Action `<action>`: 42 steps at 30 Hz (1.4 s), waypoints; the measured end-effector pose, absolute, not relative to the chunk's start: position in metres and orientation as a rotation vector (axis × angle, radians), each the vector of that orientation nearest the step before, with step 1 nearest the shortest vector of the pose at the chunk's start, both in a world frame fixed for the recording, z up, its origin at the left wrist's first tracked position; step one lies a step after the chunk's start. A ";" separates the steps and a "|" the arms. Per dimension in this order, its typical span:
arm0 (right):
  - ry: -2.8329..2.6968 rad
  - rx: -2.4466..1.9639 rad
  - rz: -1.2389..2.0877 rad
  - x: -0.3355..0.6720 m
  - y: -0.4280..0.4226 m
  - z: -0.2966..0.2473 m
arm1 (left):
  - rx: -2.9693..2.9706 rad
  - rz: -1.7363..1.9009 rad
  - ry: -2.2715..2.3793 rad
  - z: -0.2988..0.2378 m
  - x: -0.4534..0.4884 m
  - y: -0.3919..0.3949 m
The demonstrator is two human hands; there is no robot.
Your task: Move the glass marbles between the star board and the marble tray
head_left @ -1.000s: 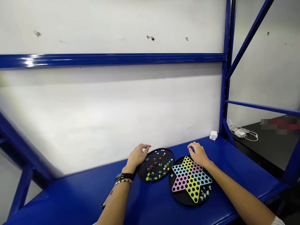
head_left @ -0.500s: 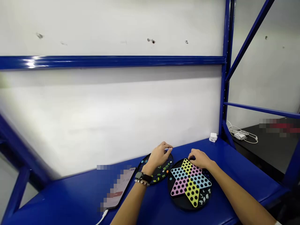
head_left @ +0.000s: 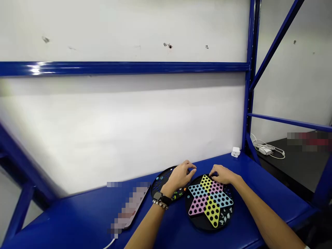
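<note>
Now — left grip (head_left: 178,180) over marbles (head_left: 178,195), right grip (head_left: 223,174) on star board (head_left: 197,224)

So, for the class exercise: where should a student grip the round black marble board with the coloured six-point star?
Probably the bare black rim on the near side, approached from the front. The flat disc lies on the blue bench, the person's right hand covers its far edge, and pale marbles sit in the gap between star points on the right.

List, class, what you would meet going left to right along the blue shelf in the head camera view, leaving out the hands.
blurred phone → round black marble board → star-patterned Chinese checkers board → white plug adapter → bundled white cable
</note>
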State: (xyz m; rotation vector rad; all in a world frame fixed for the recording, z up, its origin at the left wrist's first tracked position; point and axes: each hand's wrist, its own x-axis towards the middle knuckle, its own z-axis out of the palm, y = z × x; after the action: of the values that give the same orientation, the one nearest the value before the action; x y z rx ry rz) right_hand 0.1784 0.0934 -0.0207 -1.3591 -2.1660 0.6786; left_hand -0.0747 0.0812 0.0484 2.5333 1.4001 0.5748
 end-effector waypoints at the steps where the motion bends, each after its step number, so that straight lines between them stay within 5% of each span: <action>1: -2.166 -1.378 0.705 0.181 0.094 -0.019 | 2.530 0.577 1.398 0.048 -0.076 0.081; 21: -2.162 -1.401 0.869 0.180 0.097 -0.022 | 2.575 0.502 1.257 0.031 -0.059 0.082; 33: -1.110 -0.999 1.165 0.190 0.108 -0.004 | 2.750 0.237 1.307 0.009 0.026 0.079; 42: -0.981 -1.044 1.259 0.190 0.112 -0.013 | 2.736 0.168 1.286 0.004 0.026 0.076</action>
State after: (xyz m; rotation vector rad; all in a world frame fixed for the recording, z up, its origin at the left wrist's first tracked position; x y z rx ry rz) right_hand 0.1895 0.1119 -0.0131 -1.0440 -0.9814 1.2591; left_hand 0.0260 0.0760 0.0039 2.7361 1.2856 0.1684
